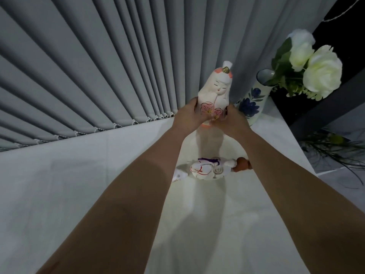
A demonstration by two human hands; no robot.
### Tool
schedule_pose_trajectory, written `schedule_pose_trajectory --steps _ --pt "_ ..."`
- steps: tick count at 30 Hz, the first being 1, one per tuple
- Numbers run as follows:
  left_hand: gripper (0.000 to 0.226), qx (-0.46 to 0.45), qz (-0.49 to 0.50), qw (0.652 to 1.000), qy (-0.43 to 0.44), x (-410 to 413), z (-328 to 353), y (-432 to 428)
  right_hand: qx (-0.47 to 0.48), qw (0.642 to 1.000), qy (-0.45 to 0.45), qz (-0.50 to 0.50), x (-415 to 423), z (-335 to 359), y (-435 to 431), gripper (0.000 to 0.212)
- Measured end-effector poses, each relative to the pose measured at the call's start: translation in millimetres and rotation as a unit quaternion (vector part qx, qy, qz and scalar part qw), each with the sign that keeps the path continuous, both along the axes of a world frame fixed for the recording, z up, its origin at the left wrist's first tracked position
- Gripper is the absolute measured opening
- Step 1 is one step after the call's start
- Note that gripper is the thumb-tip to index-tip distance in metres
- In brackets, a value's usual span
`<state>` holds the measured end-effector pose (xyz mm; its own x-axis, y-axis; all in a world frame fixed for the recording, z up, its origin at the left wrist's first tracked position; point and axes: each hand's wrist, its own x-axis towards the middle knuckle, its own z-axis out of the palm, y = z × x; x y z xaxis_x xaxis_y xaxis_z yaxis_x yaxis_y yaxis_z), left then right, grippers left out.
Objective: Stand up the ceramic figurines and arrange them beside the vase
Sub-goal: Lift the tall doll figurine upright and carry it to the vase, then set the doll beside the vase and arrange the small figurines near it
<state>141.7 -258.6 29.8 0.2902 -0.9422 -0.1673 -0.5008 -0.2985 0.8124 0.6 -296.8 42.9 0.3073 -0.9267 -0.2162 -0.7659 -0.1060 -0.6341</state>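
Progress roughly half: purple-trimmed figurine (207, 169) lying on its side on white surface (98, 175), nearer than both hands, not yet stood up. Farther out, left hand (188, 115) and right hand (230, 119) curled around pink-flowered figurine (214, 91), upright, vase (254, 99) just right of the right hand.

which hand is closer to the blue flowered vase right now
Right. The right hand grips the standing figurine on the vase side, just short of the vase; the left hand holds the figurine's far side.
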Motion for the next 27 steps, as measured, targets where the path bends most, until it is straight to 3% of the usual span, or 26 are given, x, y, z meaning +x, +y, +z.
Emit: schedule_pose_trajectory --steps 18,23,27 --pt "0.064 -0.009 0.036 0.996 -0.086 -12 2 -26 -0.075 0.994 0.066 -0.046 2 -14 -15 0.047" --pt "0.056 -0.010 0.045 0.995 -0.084 -23 7 -9 -0.081 0.995 0.046 -0.041 -13 -11 1 0.032" --pt "0.050 0.003 0.062 0.995 -0.080 -27 7 11 -0.082 0.994 0.001 -0.070 -39 -11 23 0.042"
